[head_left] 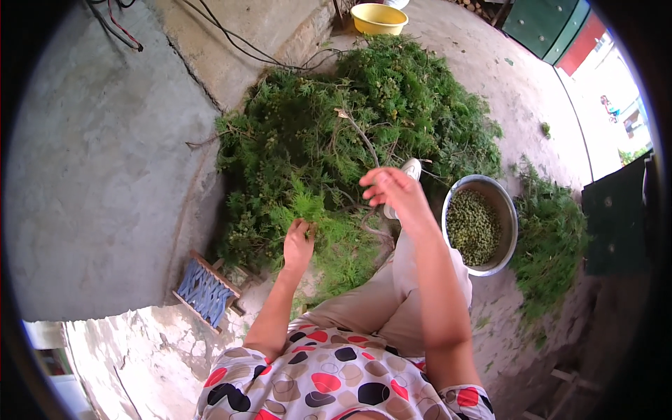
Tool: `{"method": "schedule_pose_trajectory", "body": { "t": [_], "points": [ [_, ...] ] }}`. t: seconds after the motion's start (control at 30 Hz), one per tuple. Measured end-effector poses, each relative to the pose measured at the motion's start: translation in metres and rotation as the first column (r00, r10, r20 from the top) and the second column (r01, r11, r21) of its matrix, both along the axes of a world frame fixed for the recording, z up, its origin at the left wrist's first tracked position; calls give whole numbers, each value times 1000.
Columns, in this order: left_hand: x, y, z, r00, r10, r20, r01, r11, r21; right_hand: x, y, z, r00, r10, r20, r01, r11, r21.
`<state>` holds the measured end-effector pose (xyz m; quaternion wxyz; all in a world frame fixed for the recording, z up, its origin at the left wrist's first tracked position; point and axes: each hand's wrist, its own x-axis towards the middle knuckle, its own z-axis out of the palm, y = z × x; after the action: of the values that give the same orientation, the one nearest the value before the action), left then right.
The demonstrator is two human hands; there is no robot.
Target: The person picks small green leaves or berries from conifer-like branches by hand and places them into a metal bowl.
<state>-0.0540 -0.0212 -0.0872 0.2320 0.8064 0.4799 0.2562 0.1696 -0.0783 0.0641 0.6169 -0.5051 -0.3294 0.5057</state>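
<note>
L hand [299,245] at grn sprig [308,205]

- A white, loose fabric top [329,381] printed with rounded blobs in red, black and tan, some ringed by thin, looping outlines.
- Short sleeves in the same print, the left one [229,371] and the right one [465,400] both ending above the elbow.
- Pale beige, plain cloth trousers [343,306], softly creased over the thighs.
- A white shoe [412,168], partly hidden.
- Bare forearms [270,315], bare left hand [299,241] and bare right hand [399,194], its fingers slightly blurred.
</note>
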Motion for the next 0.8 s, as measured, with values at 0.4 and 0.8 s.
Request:
{"method": "schedule_pose_trajectory", "body": {
  "t": [0.4, 0.8],
  "points": [
    [35, 8, 55, 992, -18, 122, 23, 999, -43, 98, -42, 7, 349, -438, -828, 797, 604, 17],
    [37, -1, 101, 960, -253, 118, 254, 967, 6, -27, 3, -26, 856, 56, 515, -64, 998, -2]
  ]
}}
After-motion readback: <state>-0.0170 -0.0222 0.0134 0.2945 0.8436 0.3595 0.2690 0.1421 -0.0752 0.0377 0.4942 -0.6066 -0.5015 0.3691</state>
